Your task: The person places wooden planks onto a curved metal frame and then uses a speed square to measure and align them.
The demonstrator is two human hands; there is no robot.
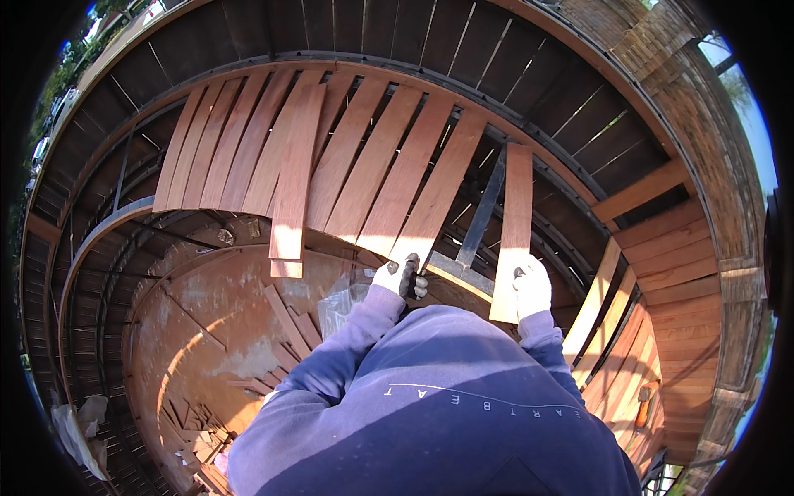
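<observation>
A reddish-brown wooden slat (517, 198) lies across the curved metal frame at the right of a gap. My right hand (532, 288), in a pale glove with a dark fingertip, is closed on the edge of that slat near its near end. My left hand (404, 279), in a white and black glove, is at the near end of another slat (447, 182). Its fingers are curled in, and whatever they hold is hidden. Between the two slats a dark metal crossbar (482, 215) and part of the curved inner rail (459, 274) are exposed.
Several more slats (347, 174) fan out leftward, with a loose one (298, 165) on top. Below lies a brown floor (198, 306) with wood offcuts (207, 442) and clear plastic (337, 307). An orange-handled tool (644, 403) rests on slats at the right. A curved bench back (372, 29) rises beyond.
</observation>
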